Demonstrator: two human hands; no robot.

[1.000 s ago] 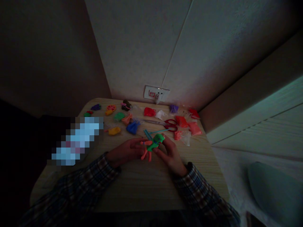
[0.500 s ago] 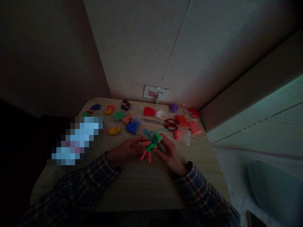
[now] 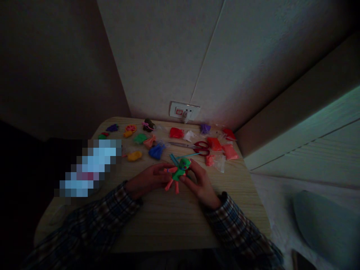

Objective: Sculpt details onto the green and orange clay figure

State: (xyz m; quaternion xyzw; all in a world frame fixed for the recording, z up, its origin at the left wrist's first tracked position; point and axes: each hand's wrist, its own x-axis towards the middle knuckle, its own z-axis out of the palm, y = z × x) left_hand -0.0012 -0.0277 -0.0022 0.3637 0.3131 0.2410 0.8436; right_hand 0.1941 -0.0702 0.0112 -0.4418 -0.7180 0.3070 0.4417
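Over the front half of the table, my right hand (image 3: 201,183) pinches a small clay figure (image 3: 177,175) between thumb and fingers. The figure has a green head and body, with pink arms and legs. From the other side, my left hand (image 3: 149,180) closes its fingers at the figure's pink arm; its fingertips are partly hidden behind it. Just beyond the figure lie a flat blue tool (image 3: 173,159) and a thin light-blue stick (image 3: 189,155). Red-handled scissors (image 3: 203,151) rest farther back.
On the wooden table (image 3: 168,228) lie bagged clay lumps: blue (image 3: 156,151), yellow (image 3: 134,156), red (image 3: 176,132), orange (image 3: 214,144) and pink (image 3: 230,151). A blurred-out bright screen (image 3: 95,165) stands at left. Behind is a wall socket (image 3: 184,111) with a plug.
The whole view has shifted slightly. The clay figure is turned a little in my hands, its head a bit more upright; both hands keep their places around it.
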